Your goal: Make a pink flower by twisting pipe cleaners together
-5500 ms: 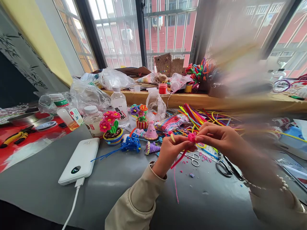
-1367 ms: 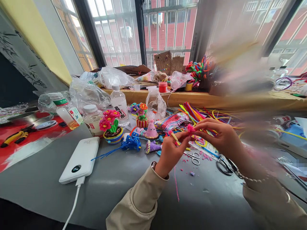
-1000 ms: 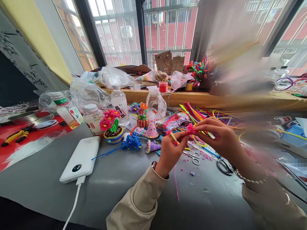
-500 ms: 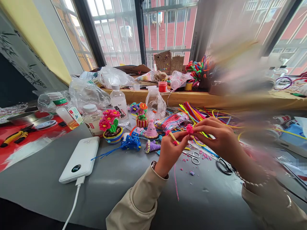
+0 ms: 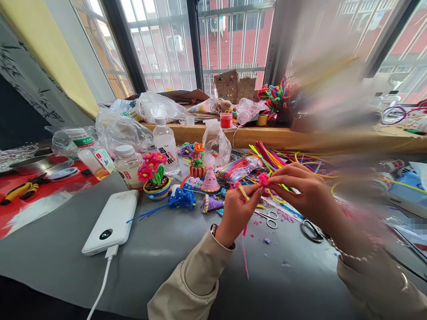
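My left hand (image 5: 238,212) and my right hand (image 5: 302,192) meet above the grey table (image 5: 160,262). Between their fingertips sits a small pink pipe-cleaner coil (image 5: 263,179). The right thumb and forefinger pinch the coil's right side. My left hand is closed on its stem, and a thin pink pipe-cleaner tail (image 5: 245,253) hangs down from that hand to the table. A yellow-and-pink stick (image 5: 241,190) also pokes up between my left fingers.
Small scissors (image 5: 268,219) and larger black scissors (image 5: 312,231) lie under my hands. Finished pipe-cleaner flowers (image 5: 154,174), a pink cone (image 5: 210,181), loose coloured pipe cleaners (image 5: 276,159), bottles (image 5: 166,144) and a white power bank (image 5: 111,222) stand to the left. Yellow-handled pliers (image 5: 20,191) lie at the far left.
My hands have risen a little since the earliest frame and stayed nearly still over the last second. The pink tail hangs straighter under my left hand.
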The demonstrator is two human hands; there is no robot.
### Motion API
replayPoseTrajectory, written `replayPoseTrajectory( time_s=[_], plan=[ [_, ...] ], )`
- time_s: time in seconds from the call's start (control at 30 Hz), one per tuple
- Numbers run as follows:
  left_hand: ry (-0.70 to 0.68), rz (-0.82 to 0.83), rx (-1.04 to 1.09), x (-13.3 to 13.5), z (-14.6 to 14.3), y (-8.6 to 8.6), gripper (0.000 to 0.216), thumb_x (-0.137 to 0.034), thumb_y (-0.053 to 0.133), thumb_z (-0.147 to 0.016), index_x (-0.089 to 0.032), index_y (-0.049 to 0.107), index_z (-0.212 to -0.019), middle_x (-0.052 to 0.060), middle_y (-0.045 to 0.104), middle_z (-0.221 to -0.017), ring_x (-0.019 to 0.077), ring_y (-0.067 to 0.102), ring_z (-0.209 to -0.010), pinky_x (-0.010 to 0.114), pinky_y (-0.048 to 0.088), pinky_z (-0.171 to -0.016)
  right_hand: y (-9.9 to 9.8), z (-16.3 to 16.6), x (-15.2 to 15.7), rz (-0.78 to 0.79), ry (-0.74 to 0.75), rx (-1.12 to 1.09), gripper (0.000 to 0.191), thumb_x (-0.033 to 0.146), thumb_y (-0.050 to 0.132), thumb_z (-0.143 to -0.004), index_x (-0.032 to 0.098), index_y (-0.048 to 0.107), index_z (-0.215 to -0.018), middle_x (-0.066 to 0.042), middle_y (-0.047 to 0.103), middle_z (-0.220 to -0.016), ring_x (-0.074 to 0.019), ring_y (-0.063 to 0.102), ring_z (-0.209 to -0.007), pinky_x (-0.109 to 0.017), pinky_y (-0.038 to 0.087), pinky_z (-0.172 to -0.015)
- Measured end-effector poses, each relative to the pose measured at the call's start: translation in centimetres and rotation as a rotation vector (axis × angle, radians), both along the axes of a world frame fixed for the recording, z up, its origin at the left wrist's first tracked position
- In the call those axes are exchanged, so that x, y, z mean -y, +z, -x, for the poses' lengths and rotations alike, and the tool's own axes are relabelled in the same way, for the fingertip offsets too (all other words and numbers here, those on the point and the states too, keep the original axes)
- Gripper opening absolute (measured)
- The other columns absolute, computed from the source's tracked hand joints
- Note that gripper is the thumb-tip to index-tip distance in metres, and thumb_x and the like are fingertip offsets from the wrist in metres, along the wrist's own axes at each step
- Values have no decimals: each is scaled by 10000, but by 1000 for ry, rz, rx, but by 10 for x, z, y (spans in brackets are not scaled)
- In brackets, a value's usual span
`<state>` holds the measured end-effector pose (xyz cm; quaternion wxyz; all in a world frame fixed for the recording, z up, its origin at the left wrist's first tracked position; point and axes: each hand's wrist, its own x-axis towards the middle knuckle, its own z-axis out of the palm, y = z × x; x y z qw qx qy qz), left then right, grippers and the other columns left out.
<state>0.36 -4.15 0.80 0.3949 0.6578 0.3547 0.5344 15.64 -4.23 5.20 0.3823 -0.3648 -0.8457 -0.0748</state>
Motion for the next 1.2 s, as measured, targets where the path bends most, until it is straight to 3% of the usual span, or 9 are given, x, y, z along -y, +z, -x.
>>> replayPoseTrajectory(
  time_s=[0.5,0.77,0.97,1.2],
  plan=[
    [70,-93,-81,-1,2,0,256,-307,481,-765,-158,669,-853,63,679,-726,133,595,-599,243,489,-587,0,1,-1,-4,29,3,114,217,519,-774,213,633,-784,-42,620,-752,-169,526,-740,-327,442,-680],
    [18,3,19,-2,0,-1,265,-348,570,-690,-135,646,-828,74,674,-775,148,602,-657,258,498,-623,1,-6,-3,39,18,34,118,255,520,-772,221,633,-781,-43,617,-744,-180,529,-741,-338,442,-677],
    [-162,197,215,-4,0,2,165,-280,595,-677,-116,606,-698,38,644,-627,135,607,-596,250,503,-587,6,-7,-1,115,122,25,125,276,514,-778,236,631,-799,-41,612,-767,-171,535,-754,-314,445,-655],
    [-195,176,255,-2,1,5,132,-256,598,-678,-125,590,-692,31,646,-631,124,609,-587,236,490,-582,7,-15,-3,198,177,18,117,275,524,-775,232,608,-845,-36,596,-817,-166,522,-819,-319,437,-719]
  ],
)
